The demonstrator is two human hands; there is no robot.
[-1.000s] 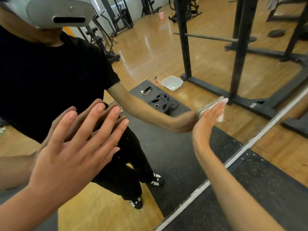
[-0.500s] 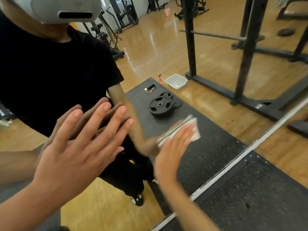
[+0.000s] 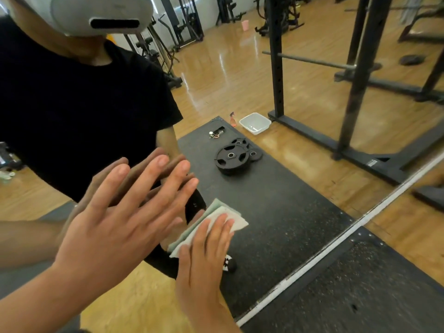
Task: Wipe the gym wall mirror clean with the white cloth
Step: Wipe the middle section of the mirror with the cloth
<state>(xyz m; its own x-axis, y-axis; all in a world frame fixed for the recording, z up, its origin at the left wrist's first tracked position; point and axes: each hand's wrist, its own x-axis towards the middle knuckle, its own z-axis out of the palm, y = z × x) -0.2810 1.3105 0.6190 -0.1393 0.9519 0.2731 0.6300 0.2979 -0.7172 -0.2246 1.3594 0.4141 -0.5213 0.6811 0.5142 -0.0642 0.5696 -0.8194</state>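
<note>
Your right hand [image 3: 204, 255] presses the folded white cloth [image 3: 236, 221] flat against the gym wall mirror [image 3: 300, 200], low on the glass. Its fingers [image 3: 217, 228] are straight and close together. The cloth lies under and just beyond the fingertips, its long axis slanting up to the right. Your left hand [image 3: 115, 227] rests on the glass just to the left, fingers spread.
</note>
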